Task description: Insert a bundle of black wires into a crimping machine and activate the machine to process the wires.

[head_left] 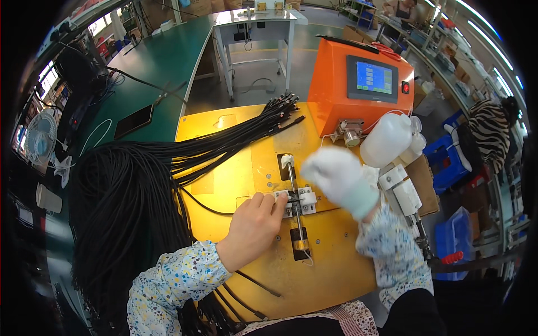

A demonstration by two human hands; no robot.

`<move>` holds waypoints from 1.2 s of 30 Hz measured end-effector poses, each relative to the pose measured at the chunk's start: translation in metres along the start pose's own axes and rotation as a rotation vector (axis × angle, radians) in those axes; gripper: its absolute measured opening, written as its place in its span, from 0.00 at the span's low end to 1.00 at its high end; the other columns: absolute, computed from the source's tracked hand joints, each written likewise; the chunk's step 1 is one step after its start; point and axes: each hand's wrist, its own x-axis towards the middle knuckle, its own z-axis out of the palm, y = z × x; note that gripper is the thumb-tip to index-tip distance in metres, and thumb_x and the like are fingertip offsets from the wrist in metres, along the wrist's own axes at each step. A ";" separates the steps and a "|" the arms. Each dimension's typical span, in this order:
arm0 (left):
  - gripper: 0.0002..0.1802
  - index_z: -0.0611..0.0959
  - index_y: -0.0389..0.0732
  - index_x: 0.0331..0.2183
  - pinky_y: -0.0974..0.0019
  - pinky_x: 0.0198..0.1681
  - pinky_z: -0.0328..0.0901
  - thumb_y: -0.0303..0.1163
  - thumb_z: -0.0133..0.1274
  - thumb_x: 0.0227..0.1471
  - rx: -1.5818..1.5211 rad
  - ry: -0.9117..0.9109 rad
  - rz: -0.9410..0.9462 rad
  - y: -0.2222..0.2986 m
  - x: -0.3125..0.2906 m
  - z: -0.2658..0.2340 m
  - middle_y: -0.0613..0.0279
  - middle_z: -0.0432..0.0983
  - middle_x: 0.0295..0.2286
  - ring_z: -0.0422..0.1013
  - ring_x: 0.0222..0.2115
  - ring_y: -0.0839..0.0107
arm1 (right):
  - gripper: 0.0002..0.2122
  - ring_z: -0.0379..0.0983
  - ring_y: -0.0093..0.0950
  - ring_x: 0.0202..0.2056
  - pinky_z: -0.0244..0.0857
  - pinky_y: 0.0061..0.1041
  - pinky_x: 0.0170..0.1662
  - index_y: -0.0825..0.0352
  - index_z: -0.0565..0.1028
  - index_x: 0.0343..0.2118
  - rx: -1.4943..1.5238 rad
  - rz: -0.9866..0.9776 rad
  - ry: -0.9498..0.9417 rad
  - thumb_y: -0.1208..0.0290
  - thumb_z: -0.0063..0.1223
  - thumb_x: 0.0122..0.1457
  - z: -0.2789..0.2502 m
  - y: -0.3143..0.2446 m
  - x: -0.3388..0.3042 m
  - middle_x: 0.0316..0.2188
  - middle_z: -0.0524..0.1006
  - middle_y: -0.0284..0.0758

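Beside one metal rod (292,177) are two hands (253,222) (339,177).

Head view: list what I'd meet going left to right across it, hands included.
White round fan, black rectangular phone, bare left hand, white-gloved right hand, brown cardboard, black-and-white striped fabric.

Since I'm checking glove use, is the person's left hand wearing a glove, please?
No, the left hand shows bare skin, while the right hand wears a white glove.
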 end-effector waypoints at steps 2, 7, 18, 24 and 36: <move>0.25 0.77 0.31 0.45 0.66 0.27 0.64 0.21 0.51 0.39 0.025 -0.013 0.000 -0.002 -0.004 0.003 0.60 0.65 0.24 0.65 0.26 0.66 | 0.05 0.75 0.33 0.33 0.67 0.31 0.37 0.62 0.80 0.28 -0.467 -0.007 -0.073 0.71 0.54 0.52 0.003 0.011 0.045 0.28 0.77 0.36; 0.25 0.77 0.31 0.44 0.67 0.27 0.64 0.21 0.51 0.39 0.051 0.011 0.038 0.000 -0.001 0.004 0.60 0.65 0.24 0.65 0.26 0.66 | 0.09 0.78 0.31 0.37 0.71 0.29 0.39 0.63 0.82 0.33 -0.731 0.299 -0.435 0.73 0.50 0.54 0.022 0.017 0.128 0.35 0.81 0.34; 0.25 0.77 0.31 0.44 0.66 0.28 0.64 0.22 0.52 0.37 0.002 0.013 0.023 -0.003 -0.001 0.005 0.60 0.65 0.24 0.65 0.26 0.65 | 0.03 0.77 0.36 0.28 0.69 0.34 0.28 0.61 0.74 0.29 -0.689 0.143 0.022 0.70 0.52 0.53 -0.026 -0.002 0.086 0.24 0.78 0.34; 0.24 0.77 0.33 0.43 0.66 0.31 0.66 0.20 0.56 0.37 -0.109 0.009 -0.049 -0.010 -0.002 0.005 0.60 0.70 0.27 0.68 0.29 0.64 | 0.12 0.71 0.33 0.29 0.64 0.31 0.31 0.63 0.74 0.37 -0.489 -0.225 0.330 0.78 0.58 0.47 -0.045 -0.032 -0.007 0.27 0.72 0.33; 0.10 0.77 0.39 0.32 0.60 0.43 0.62 0.22 0.56 0.42 -0.180 -0.077 -0.078 -0.026 0.001 -0.001 0.59 0.72 0.31 0.67 0.35 0.60 | 0.09 0.71 0.37 0.28 0.64 0.32 0.32 0.65 0.75 0.35 -0.258 -0.050 0.346 0.73 0.59 0.50 -0.026 -0.022 -0.033 0.26 0.73 0.36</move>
